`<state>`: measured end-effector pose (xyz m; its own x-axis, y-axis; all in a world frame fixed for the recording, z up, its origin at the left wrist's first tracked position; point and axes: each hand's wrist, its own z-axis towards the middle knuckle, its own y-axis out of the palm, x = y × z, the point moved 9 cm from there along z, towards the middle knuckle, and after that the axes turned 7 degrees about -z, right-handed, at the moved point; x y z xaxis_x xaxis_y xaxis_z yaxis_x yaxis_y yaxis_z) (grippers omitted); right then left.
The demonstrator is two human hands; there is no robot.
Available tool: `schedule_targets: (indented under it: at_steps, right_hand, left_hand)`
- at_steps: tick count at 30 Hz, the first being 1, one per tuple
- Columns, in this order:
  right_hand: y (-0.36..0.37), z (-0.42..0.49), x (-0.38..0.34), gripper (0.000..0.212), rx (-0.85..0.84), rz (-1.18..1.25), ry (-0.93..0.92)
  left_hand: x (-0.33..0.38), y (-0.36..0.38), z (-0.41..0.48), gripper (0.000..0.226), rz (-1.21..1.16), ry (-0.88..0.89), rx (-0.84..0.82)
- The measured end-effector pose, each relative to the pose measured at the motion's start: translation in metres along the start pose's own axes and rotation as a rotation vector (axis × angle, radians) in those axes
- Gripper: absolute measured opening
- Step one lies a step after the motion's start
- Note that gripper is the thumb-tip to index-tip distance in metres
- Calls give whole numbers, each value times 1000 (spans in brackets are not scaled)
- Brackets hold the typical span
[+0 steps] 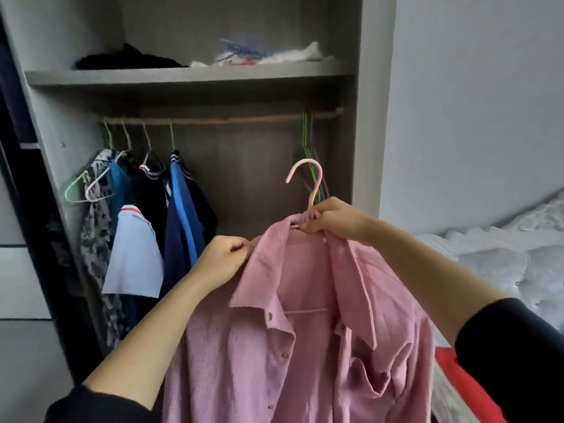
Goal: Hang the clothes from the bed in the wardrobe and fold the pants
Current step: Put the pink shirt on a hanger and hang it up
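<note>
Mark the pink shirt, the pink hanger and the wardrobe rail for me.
pink shirt [244,346]: head view, front panel below the collar.
pink hanger [315,192]: head view, stem just below the hook's curve.
wardrobe rail [244,119]: head view, bare middle stretch of the rail.

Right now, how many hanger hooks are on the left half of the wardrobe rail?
4, side by side near the left end of the rail: first hook, second hook, third hook, fourth hook. Others may be hidden in the dim corner.
</note>
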<state>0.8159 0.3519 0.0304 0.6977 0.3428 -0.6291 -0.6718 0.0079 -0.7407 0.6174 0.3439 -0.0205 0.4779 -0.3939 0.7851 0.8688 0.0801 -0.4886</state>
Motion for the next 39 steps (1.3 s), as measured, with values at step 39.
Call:
schedule_targets:
  at_steps: [39]
  right_hand:
    - [4,376,-120,31,625,-555,192]
  left_hand:
    - [-72,-224,395,101,811,316,294]
